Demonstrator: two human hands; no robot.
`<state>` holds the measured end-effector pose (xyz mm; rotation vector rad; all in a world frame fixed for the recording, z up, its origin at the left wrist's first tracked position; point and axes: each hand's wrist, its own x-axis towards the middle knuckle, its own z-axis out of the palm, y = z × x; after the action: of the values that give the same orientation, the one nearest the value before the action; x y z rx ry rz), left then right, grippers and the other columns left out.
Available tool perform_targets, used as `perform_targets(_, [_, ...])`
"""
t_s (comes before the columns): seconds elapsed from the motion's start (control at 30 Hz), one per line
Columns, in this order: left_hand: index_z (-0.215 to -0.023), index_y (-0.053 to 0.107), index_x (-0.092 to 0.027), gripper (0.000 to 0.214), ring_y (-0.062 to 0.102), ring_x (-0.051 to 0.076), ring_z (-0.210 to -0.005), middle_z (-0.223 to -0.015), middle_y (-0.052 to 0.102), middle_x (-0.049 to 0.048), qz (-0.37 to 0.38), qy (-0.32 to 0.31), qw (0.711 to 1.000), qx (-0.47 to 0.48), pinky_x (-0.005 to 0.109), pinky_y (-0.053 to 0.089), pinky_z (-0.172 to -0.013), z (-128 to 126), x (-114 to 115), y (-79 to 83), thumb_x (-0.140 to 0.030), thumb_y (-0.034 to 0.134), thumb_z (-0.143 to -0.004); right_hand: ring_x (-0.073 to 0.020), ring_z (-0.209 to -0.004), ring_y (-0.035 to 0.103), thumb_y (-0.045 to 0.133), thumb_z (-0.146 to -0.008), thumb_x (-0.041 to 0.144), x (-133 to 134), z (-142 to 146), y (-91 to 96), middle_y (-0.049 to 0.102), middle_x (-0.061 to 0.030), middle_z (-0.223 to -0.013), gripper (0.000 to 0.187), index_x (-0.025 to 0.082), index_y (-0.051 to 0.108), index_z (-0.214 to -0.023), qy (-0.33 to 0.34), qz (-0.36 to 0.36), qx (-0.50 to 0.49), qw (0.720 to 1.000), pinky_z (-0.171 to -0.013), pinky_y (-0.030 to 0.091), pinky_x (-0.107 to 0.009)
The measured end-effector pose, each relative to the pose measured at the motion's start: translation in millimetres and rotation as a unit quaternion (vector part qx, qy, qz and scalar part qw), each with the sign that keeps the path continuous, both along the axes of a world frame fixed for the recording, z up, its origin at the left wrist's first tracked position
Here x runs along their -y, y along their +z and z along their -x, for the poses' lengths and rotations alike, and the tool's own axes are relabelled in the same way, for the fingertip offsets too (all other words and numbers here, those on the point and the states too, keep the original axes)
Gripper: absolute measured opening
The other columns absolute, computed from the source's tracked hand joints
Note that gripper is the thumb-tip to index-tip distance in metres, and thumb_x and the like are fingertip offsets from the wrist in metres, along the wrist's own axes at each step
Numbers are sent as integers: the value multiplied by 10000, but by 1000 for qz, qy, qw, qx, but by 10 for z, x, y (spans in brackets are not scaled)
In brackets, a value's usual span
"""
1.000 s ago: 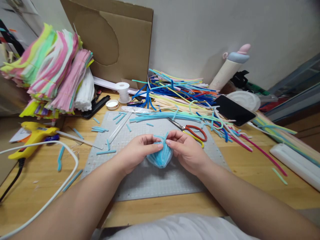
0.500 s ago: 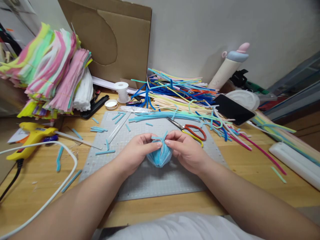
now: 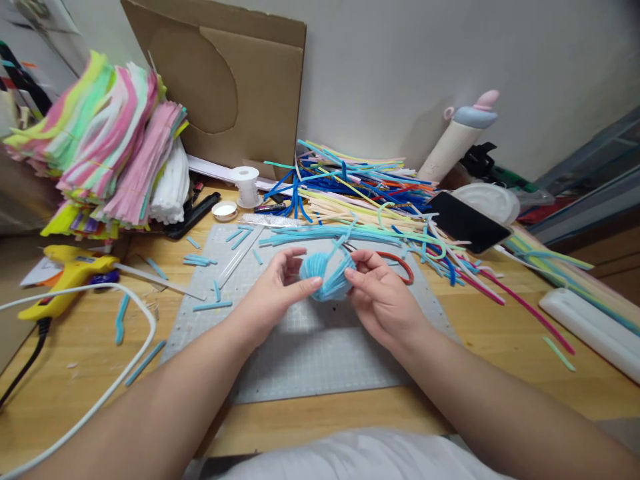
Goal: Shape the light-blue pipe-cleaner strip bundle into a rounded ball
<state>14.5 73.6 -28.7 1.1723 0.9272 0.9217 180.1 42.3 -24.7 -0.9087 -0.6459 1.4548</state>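
Observation:
A bundle of light-blue pipe cleaners [image 3: 330, 275], bent into a rounded shape with a tail sticking up at its top, is held above the grey cutting mat [image 3: 320, 373]. My left hand [image 3: 280, 283] grips its left side, the thumb lying across the front. On the right side, my right hand [image 3: 377, 287] pinches it between thumb and fingers. Behind the right hand lie scissors with red-orange handles [image 3: 403, 261], partly covered by the hand. A row of straight light-blue pipe cleaners [image 3: 305, 235] lies just beyond the bundle.
Short blue offcuts [image 3: 213, 307] are scattered on the mat's left. A yellow glue gun [image 3: 65, 277] with a white cable [image 3: 145, 313] lies at left. Pipe cleaners are heaped [image 3: 360, 180] at the back, near a black phone [image 3: 467, 220] and a white bottle [image 3: 453, 143].
The blue bundle has been turned and raised slightly away from me, its top tail now pointing up. Both hands have shifted their grip from the top to its sides.

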Motion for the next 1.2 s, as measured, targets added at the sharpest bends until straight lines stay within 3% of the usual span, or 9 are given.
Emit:
perform_targets(0.1, [-1308, 378, -233, 836, 457, 243, -1197, -1288, 468, 101, -77, 14, 996, -42, 354, 377, -988, -27, 38, -23, -276, 827, -604, -121, -792, 604, 793, -614, 162, -2, 21, 18, 643, 35, -873, 334, 246, 579, -857, 19, 17, -56, 998, -720, 482, -237])
perform_targets(0.23, [-1287, 447, -219, 665, 509, 247, -1157, -1283, 525, 85, -81, -50, 995, -27, 336, 396, -973, -28, 79, 35, -286, 755, -701, -128, -742, 606, 780, -665, 232, -4, 4, 21, 665, 16, -843, 261, 232, 616, -868, 69, 37, -46, 996, -690, 490, -244])
perform_targets(0.4, [-1313, 513, -231, 623, 443, 263, -1254, -1371, 493, 74, -82, -33, 995, -43, 319, 341, -1025, 43, 44, 115, -320, 730, -736, -127, -736, 611, 726, -752, 328, 2, -56, 26, 684, -10, -817, 161, 197, 681, -834, 141, 17, 19, 990, -701, 480, -249])
perform_targets(0.57, [-1056, 699, -215, 359, 546, 244, -1101, -1154, 641, 61, -78, 34, 994, -68, 292, 386, -928, 46, 7, 91, -472, 572, -840, -102, -706, 590, 737, -747, 322, 77, 10, -40, 657, -3, -786, 164, 180, 698, -820, 200, 13, 23, 980, -718, 482, -246])
perform_targets(0.73, [-914, 735, -199, 301, 582, 223, -1001, -1018, 682, 46, -78, 63, 993, -70, 258, 407, -841, 33, -10, 77, -452, 602, -819, -117, -650, 586, 749, -721, 368, 128, 64, -53, 652, 2, -716, 227, 175, 675, -816, 203, -7, 111, 973, -610, 477, -245])
perform_targets(0.93, [-892, 726, -185, 312, 609, 191, -726, -782, 686, 27, 0, 31, 998, -56, 263, 423, -669, 37, 2, 110, -458, 653, -761, -114, -562, 572, 767, -684, 381, 138, 48, -16, 650, 11, -633, 252, 178, 628, -741, 236, -3, 150, 960, -521, 440, -228])
perform_targets(1.2, [-872, 703, -164, 292, 587, 141, -602, -699, 666, 9, 80, -62, 995, -18, 232, 427, -574, -8, 38, 99, -431, 636, -772, -117, -573, 565, 750, -704, 351, 175, 71, 8, 628, 10, -608, 203, 174, 654, -669, 235, -42, 149, 960, -579, 458, -252])
